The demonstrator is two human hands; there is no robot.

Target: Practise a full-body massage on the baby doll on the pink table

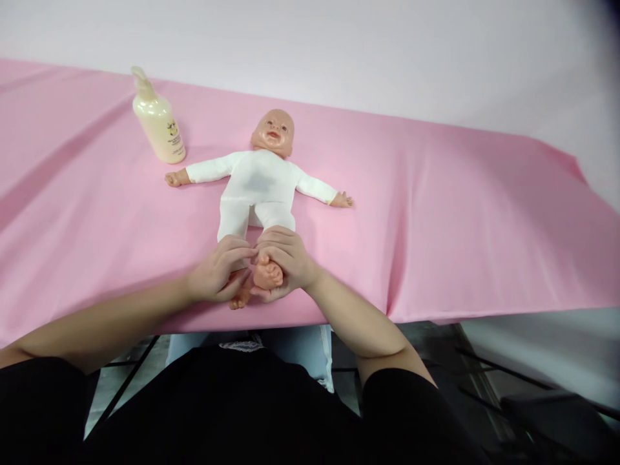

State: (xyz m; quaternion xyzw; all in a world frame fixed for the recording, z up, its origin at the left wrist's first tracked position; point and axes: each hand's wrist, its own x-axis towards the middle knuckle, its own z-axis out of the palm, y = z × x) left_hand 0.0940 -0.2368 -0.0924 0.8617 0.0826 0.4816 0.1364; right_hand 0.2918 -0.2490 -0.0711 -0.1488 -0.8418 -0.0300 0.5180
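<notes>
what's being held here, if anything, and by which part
The doll, by one lower leg near the foot, in the right hand. The left hand is at the other lower leg; whether it grips cannot be told.

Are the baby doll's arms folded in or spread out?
Spread out: the doll lies with both arms stretched sideways over the pink cloth.

A pale yellow pump bottle [159,132] with a small picture and tiny words on its front stands on the left. Under it is a pink cloth [460,226] with folds. Behind is a white wall [339,45]. Thin black bars [504,368] show down low.
</notes>
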